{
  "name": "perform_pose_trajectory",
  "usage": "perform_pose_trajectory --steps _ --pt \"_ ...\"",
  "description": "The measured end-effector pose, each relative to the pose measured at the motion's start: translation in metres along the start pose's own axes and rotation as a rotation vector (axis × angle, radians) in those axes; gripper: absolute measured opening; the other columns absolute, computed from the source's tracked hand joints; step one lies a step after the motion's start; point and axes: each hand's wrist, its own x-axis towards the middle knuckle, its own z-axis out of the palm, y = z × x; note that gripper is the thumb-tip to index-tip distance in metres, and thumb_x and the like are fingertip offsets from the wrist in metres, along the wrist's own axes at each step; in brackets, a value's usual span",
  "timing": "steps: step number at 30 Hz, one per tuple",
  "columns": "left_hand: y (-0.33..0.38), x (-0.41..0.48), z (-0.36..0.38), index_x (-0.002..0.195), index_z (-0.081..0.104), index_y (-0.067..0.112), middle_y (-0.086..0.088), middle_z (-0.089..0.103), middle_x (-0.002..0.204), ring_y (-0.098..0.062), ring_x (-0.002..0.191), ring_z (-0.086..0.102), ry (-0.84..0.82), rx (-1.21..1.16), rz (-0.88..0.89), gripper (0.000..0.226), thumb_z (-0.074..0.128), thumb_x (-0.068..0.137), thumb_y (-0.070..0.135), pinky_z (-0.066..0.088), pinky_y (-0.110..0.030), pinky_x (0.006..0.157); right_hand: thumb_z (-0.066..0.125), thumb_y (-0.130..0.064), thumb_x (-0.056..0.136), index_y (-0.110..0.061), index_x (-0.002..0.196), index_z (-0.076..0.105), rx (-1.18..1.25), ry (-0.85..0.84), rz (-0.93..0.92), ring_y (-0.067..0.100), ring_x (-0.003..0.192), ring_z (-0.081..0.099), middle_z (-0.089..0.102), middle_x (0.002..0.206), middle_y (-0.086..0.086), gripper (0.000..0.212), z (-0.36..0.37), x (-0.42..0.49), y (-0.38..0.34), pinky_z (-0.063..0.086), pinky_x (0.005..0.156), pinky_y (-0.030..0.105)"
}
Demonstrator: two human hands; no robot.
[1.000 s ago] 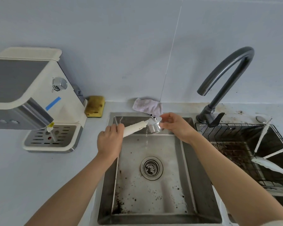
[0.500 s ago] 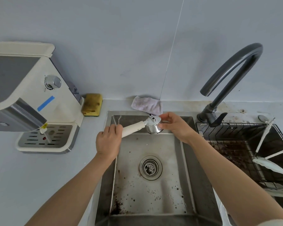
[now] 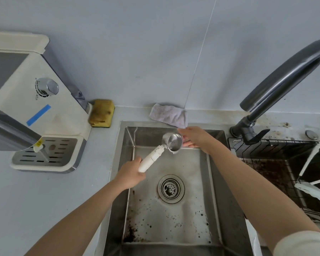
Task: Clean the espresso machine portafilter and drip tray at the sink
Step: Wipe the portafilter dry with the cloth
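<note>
The portafilter [image 3: 171, 144] has a white handle and a shiny metal basket head, and it hangs tilted over the back of the steel sink [image 3: 216, 182]. My left hand [image 3: 130, 174] grips the lower end of the handle. My right hand [image 3: 194, 137] touches the far side of the metal head with its fingers. The drip tray [image 3: 44, 157], a slotted metal grate in a cream frame, sits in the base of the espresso machine [image 3: 26, 100] on the counter at left.
A dark curved faucet [image 3: 277, 85] rises at the right, its spout out over the wire rack [image 3: 284, 163] holding white utensils. A yellow sponge [image 3: 101, 112] and a pale cloth [image 3: 168, 115] lie behind the sink. Coffee grounds speckle the sink floor around the drain [image 3: 171, 188].
The portafilter has tipped so its open metal basket faces up toward me, and my left hand has slid lower on the handle. The trickle of water seen a second ago is gone.
</note>
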Motion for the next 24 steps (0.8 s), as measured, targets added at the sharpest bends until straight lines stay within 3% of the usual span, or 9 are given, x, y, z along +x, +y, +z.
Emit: perform_pose_trajectory --steps 2,4,7,9,12,17,24 --pt "-0.002 0.001 -0.001 0.101 0.043 0.009 -0.005 0.053 0.085 -0.018 0.059 0.054 -0.037 -0.191 -0.082 0.022 0.056 0.083 0.011 0.043 -0.025 0.051 0.05 -0.033 0.092 -0.011 0.112 0.055 -0.01 0.076 -0.055 0.013 0.066 0.056 0.06 0.088 0.001 0.03 -0.001 0.011 -0.011 0.038 0.055 0.02" --pt "-0.005 0.003 -0.003 0.101 0.042 0.008 -0.004 0.051 0.077 -0.016 0.049 0.051 -0.04 -0.295 -0.139 0.022 0.054 0.083 0.009 0.042 -0.025 0.047 0.05 -0.028 0.092 -0.012 0.129 0.047 -0.058 0.173 -0.155 0.018 0.082 0.055 0.057 0.104 0.004 0.04 0.0 0.025 -0.02 0.037 0.058 0.02" --pt "-0.008 0.006 -0.008 0.1 0.041 0.009 -0.004 0.049 0.073 -0.014 0.045 0.049 -0.02 -0.361 -0.171 0.02 0.053 0.084 0.009 0.04 -0.023 0.045 0.049 -0.024 0.092 -0.018 0.138 0.037 -0.313 0.24 -0.339 0.024 0.12 0.046 0.047 0.136 0.008 0.048 0.003 0.049 -0.028 0.037 0.087 0.024" --pt "-0.012 0.008 -0.011 0.098 0.041 0.008 -0.005 0.048 0.073 -0.015 0.045 0.049 -0.011 -0.381 -0.181 0.019 0.054 0.084 0.009 0.04 -0.024 0.045 0.048 -0.02 0.092 -0.018 0.141 0.034 -0.481 0.221 -0.444 0.025 0.133 0.035 0.038 0.145 0.008 0.051 0.005 0.066 -0.033 0.03 0.103 0.03" --pt "-0.018 0.01 -0.015 0.098 0.042 0.007 -0.004 0.049 0.07 -0.015 0.043 0.05 -0.004 -0.389 -0.193 0.02 0.054 0.083 0.008 0.04 -0.023 0.046 0.046 -0.018 0.091 -0.023 0.143 0.03 -0.634 0.178 -0.512 0.025 0.137 0.029 0.031 0.15 0.005 0.054 0.01 0.089 -0.037 0.028 0.11 0.037" --pt "-0.022 0.011 -0.018 0.1 0.043 0.007 -0.004 0.05 0.07 -0.014 0.041 0.049 -0.019 -0.424 -0.219 0.021 0.055 0.083 0.008 0.039 -0.021 0.044 0.046 -0.034 0.092 -0.032 0.146 0.02 -0.986 0.14 -0.477 0.025 0.138 0.024 0.023 0.152 -0.002 0.06 0.018 0.115 -0.035 0.025 0.11 0.038" --pt "-0.026 0.01 -0.02 0.092 0.046 0.019 -0.005 0.053 0.067 -0.012 0.038 0.05 -0.065 -0.493 -0.221 0.023 0.06 0.079 0.007 0.045 -0.023 0.046 0.04 -0.029 0.095 -0.032 0.145 0.018 -1.127 0.252 -0.45 0.035 0.125 0.034 0.031 0.143 0.011 0.055 0.029 0.123 -0.02 0.028 0.102 0.045"
